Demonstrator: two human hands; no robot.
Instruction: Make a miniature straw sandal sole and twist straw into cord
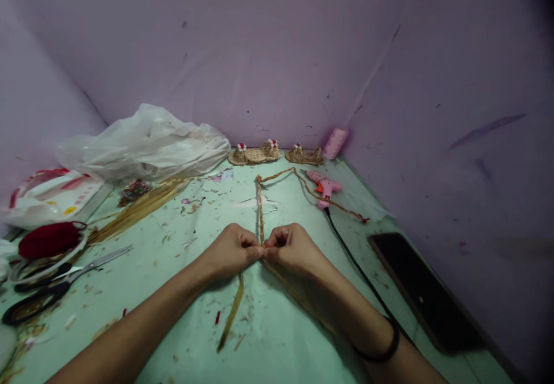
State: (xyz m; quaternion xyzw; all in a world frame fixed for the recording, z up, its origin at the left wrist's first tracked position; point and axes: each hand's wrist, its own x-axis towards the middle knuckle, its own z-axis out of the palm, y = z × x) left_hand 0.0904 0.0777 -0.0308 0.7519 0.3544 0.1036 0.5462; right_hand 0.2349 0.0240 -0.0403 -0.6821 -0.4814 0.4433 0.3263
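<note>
Both of my hands meet at the lower end of a thin brown braid of dried plant fibre. My left hand pinches it from the left, thumb and fingertips pressed together. From the other side my right hand pinches it too, the thumbs almost touching. Beyond the hands the braid runs straight away from me, bends, and trails right across a pink glue gun to a reddish tied end. A loose flat strand hangs below my left hand; paler strands pass under my right wrist.
Scissors, a dark red bundle and long dried fibres lie left. Behind them are a white plastic bag and a box. Small woven slippers sit by the wall. A phone and black cord lie right.
</note>
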